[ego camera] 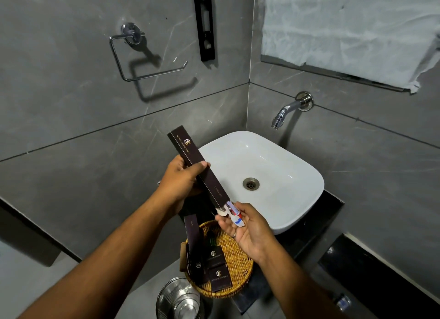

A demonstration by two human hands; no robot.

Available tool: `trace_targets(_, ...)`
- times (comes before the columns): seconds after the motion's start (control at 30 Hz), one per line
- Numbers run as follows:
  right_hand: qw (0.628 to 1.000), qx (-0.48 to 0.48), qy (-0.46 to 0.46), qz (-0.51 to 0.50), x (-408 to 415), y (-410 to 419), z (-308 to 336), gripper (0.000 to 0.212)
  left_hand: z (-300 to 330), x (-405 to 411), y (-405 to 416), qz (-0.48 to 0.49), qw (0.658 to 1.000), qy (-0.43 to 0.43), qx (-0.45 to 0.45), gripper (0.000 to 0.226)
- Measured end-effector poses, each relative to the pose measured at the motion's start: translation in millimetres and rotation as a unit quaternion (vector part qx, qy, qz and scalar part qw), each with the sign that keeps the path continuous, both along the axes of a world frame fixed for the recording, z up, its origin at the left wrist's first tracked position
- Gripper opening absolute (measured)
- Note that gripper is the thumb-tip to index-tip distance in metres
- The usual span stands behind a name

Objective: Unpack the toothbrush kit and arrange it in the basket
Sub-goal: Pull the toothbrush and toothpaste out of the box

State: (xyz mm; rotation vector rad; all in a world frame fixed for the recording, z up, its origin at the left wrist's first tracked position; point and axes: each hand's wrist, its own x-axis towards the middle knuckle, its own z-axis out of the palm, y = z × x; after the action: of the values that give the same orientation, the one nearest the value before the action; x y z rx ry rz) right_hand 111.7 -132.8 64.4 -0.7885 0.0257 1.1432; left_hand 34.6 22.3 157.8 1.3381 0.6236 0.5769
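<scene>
My left hand (181, 178) grips a long dark toothbrush kit box (190, 155) with gold print, tilted so its opened lower end points down toward my right hand. My right hand (248, 230) lies palm up just under that end, fingers curled around a small toothpaste tube (235, 215), white with red and blue marks, that sticks out of the box. Below both hands sits a round wicker basket (240, 259) on the dark counter. It holds several dark boxes (217, 274) with the same gold logo. No toothbrush shows.
A white basin (273, 166) with a metal drain stands right of the hands, under a chrome wall tap (284, 113). A steel bin (177, 299) stands on the floor below the basket. A paper holder (133, 56) hangs on the grey tiled wall.
</scene>
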Motion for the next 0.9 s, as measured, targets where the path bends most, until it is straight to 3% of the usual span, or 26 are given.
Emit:
trace_targets(0.23,0.999,0.021,-0.025,0.0,3,-3,-4,0.029,20,4,2,-0.005,1.0,-0.019,0.021,0.018)
trace_targets(0.57,0.998,-0.034,-0.044,-0.006,20,-17,-9,0.029,-9,-18,29,0.125,0.988,-0.02,-0.084,0.005)
trace_targets(0.67,0.997,-0.053,-0.053,0.004,22,-22,-15,0.019,-15,-26,35,0.136,0.988,-0.01,-0.075,0.005)
trace_targets(0.8,0.995,-0.066,-0.074,0.009,29,-25,-18,0.025,-19,-34,41,0.166,0.982,-0.022,-0.089,0.007)
trace_targets(0.9,0.991,-0.083,-0.104,0.002,35,-27,-19,0.017,-27,-50,52,0.2,0.975,-0.018,-0.096,0.013)
